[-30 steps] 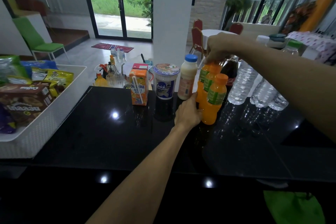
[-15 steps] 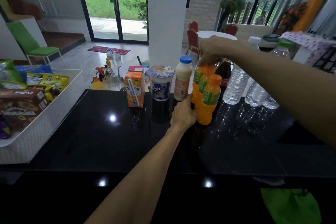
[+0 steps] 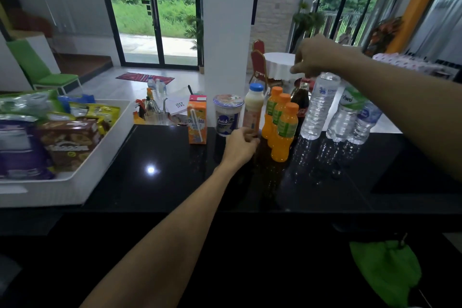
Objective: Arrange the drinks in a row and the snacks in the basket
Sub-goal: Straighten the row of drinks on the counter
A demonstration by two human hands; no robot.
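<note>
Drinks stand along the far edge of the black counter (image 3: 162, 172): an orange juice carton (image 3: 197, 120), a yogurt cup (image 3: 227, 115), a white bottle (image 3: 253, 107) with a blue cap, three orange bottles (image 3: 285, 130), a cola bottle (image 3: 301, 97) and three water bottles. My left hand (image 3: 241, 144) has its fingers curled round the base of the white bottle. My right hand (image 3: 315, 56) grips the top of the tallest water bottle (image 3: 318, 107), hiding its cap. Snack packets (image 3: 70, 140) fill the white basket (image 3: 82, 177) at the left.
Two more water bottles (image 3: 346, 115) stand at the right end of the row. A green bag (image 3: 385, 270) lies low at the front right. Beyond the counter are a lower table with small items (image 3: 160, 107) and a white pillar (image 3: 225, 32).
My right hand left the orange bottles' caps and moved right onto the tall water bottle. My left hand shifted left from the front orange bottle to the white bottle's base.
</note>
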